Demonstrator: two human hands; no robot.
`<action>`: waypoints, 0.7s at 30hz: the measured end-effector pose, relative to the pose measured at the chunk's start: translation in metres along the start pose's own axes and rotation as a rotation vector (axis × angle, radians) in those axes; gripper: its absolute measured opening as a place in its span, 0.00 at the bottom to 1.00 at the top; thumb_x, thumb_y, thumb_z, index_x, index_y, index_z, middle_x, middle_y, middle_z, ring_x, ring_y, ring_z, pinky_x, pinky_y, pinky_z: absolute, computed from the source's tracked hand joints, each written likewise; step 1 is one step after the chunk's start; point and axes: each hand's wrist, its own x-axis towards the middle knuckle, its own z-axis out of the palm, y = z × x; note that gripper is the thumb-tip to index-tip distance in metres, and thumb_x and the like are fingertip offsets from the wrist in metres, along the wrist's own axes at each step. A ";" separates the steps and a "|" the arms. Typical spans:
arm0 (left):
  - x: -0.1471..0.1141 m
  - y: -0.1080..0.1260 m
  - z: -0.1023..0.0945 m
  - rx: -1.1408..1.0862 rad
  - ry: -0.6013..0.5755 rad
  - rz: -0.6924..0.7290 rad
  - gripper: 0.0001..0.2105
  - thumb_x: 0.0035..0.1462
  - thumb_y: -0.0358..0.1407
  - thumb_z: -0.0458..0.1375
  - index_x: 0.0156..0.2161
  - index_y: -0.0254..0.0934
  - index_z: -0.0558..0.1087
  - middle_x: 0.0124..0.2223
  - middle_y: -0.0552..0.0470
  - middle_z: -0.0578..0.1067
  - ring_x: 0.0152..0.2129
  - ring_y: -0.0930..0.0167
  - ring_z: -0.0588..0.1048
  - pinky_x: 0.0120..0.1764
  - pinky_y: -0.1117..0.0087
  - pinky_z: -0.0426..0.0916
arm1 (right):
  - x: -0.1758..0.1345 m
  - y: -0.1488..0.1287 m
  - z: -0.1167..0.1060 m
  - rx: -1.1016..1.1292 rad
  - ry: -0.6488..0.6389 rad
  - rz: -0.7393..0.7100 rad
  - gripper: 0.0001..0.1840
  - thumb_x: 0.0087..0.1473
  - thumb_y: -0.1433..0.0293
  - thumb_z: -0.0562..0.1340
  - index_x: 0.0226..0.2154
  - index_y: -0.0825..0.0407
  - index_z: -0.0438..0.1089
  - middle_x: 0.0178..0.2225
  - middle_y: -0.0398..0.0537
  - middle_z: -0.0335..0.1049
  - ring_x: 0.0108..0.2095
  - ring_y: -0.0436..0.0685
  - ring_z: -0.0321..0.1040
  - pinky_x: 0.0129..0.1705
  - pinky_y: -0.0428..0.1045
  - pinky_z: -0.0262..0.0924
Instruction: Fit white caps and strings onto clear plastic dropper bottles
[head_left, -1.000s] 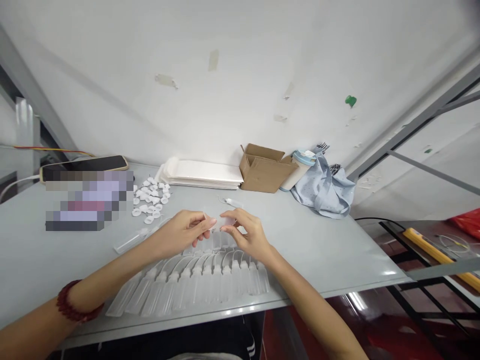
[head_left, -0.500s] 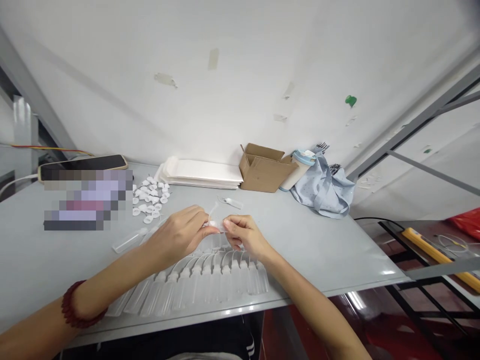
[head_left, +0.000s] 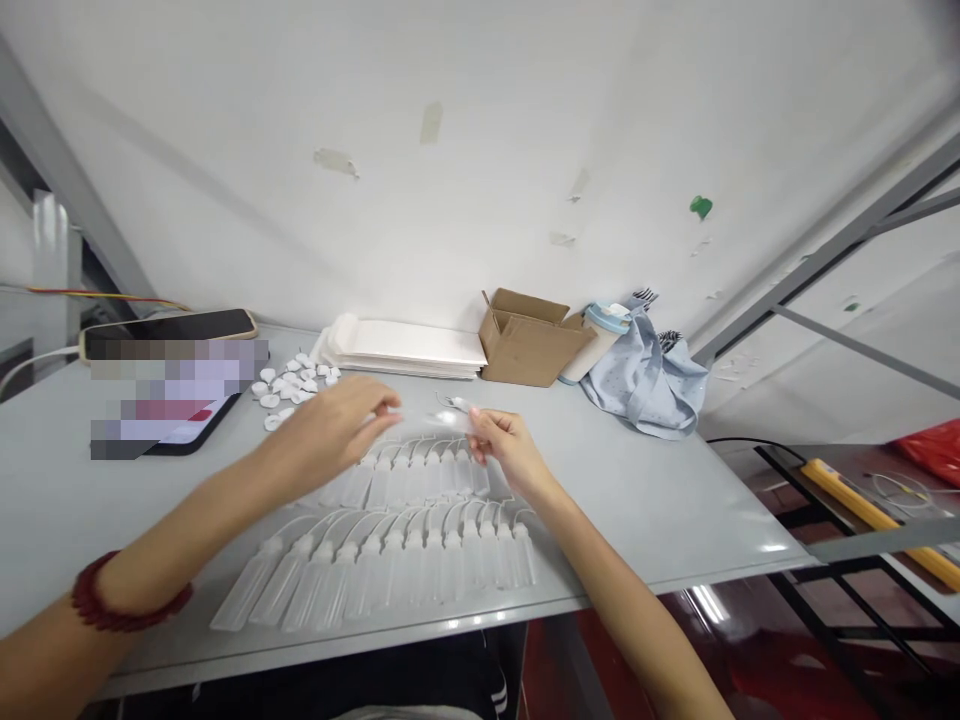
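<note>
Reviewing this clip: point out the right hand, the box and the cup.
Right hand (head_left: 511, 450): head view, back of the hand.
Box (head_left: 527, 351): head view, front panel.
Cup (head_left: 596, 348): head view, pale side wall.

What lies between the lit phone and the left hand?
In the head view, a scatter of small white caps lies between the lit phone and the left hand.

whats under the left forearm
Under the left forearm is gray table, with white caps showing past its far edge and back-row bottles past its near edge. The tabletop straight beneath is covered, so whether any caps or bottles lie there can't be seen.
</note>
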 end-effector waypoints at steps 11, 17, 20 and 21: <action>-0.008 -0.023 -0.022 0.454 -0.359 -0.426 0.11 0.57 0.32 0.48 0.37 0.35 0.73 0.28 0.42 0.75 0.26 0.60 0.72 0.26 0.67 0.54 | 0.019 0.032 -0.016 -0.709 0.286 -0.219 0.14 0.53 0.60 0.61 0.38 0.52 0.64 0.25 0.41 0.65 0.25 0.52 0.62 0.30 0.47 0.55; -0.010 -0.025 -0.019 0.400 -0.322 -0.410 0.09 0.54 0.31 0.50 0.27 0.36 0.71 0.22 0.47 0.71 0.18 0.67 0.67 0.23 0.69 0.50 | 0.028 0.040 -0.022 -0.742 0.350 -0.288 0.07 0.49 0.70 0.60 0.33 0.51 0.60 0.37 0.46 0.65 0.26 0.50 0.61 0.34 0.48 0.57; -0.010 -0.030 -0.015 0.373 -0.324 -0.415 0.08 0.52 0.32 0.51 0.25 0.36 0.70 0.20 0.49 0.70 0.16 0.69 0.63 0.23 0.70 0.49 | 0.025 0.030 -0.030 -0.707 0.342 -0.240 0.06 0.48 0.70 0.59 0.28 0.51 0.59 0.31 0.44 0.64 0.25 0.49 0.59 0.31 0.47 0.55; -0.011 -0.031 -0.014 0.367 -0.324 -0.409 0.08 0.53 0.32 0.51 0.26 0.36 0.70 0.20 0.49 0.69 0.16 0.69 0.63 0.23 0.70 0.49 | 0.023 0.024 -0.033 -0.708 0.289 -0.196 0.07 0.48 0.69 0.60 0.26 0.51 0.59 0.27 0.41 0.63 0.24 0.49 0.58 0.29 0.46 0.54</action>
